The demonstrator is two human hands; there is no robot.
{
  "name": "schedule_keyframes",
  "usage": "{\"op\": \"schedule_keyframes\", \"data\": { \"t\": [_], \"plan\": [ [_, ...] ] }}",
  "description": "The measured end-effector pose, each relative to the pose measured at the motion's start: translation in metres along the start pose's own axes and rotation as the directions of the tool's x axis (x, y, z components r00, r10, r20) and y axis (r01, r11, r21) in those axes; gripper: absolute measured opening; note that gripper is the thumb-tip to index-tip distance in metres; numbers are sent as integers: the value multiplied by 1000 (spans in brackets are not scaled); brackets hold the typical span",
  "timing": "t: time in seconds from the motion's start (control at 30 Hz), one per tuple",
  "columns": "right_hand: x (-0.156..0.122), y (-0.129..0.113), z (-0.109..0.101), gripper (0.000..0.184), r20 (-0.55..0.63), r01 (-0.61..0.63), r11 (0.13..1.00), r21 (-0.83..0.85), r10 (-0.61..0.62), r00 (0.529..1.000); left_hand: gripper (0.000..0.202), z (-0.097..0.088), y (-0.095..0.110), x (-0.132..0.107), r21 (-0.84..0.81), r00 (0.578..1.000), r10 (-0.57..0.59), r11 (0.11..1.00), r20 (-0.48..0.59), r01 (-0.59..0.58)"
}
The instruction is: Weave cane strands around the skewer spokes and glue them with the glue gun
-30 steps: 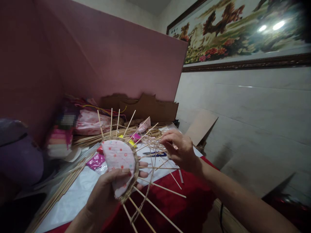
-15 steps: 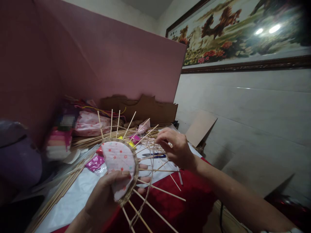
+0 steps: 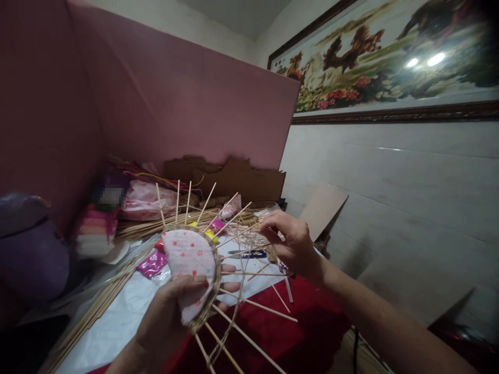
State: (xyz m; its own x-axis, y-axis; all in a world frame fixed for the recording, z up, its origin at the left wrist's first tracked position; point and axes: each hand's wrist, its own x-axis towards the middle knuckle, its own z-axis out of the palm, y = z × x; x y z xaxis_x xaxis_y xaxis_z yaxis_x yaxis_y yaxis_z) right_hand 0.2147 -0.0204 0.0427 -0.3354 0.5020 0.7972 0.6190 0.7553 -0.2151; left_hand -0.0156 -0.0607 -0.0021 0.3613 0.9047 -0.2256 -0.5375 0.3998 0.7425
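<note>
A half-round piece covered in white cloth with red dots (image 3: pixel 191 254) is in my left hand (image 3: pixel 167 306), thumb on its face and fingers behind it. Brown twine is wound round its curved rim (image 3: pixel 217 270), from which several thin wooden sticks (image 3: pixel 253 337) fan out. A loose strand of twine (image 3: pixel 240 291) loops across the sticks on the right. My right hand (image 3: pixel 286 236) is at the stick tips, thumb and forefinger pinched, seemingly on the twine strand; the fingertips partly hide it.
Blue-handled scissors (image 3: pixel 253 254) lie on white sheeting (image 3: pixel 125 306) behind the sticks. A red cloth (image 3: pixel 304 317) covers the near right. Bundles of thin sticks (image 3: pixel 148 227), dotted cloth (image 3: pixel 150 200) and torn cardboard (image 3: pixel 222 179) are at the back. A purple bin-like container (image 3: pixel 31 254) stands left.
My right hand has moved slightly right and down, still pinched. My left hand holds the fabric-covered piece almost where it was. The view has shifted a little.
</note>
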Motion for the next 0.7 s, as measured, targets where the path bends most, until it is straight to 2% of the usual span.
{"op": "schedule_keyframes", "data": {
  "t": [0.17,0.43,0.57,0.7],
  "plan": [
    [-2,5,-5,7,33,-166,986,4,166,986,36,-2,0,2,8,1000,-16,1000,15,16],
    [6,6,-12,7,215,-269,957,108,242,946,36,3,2,0,1,1000,11,1000,-27,-11],
    [10,1,-10,3,269,-285,958,24,268,925,35,2,1,0,11,1000,1,1000,-23,-1],
    [15,-3,-11,4,303,-356,931,-77,362,882,33,0,-1,0,27,1000,12,1000,-23,-11]
  ]
}}
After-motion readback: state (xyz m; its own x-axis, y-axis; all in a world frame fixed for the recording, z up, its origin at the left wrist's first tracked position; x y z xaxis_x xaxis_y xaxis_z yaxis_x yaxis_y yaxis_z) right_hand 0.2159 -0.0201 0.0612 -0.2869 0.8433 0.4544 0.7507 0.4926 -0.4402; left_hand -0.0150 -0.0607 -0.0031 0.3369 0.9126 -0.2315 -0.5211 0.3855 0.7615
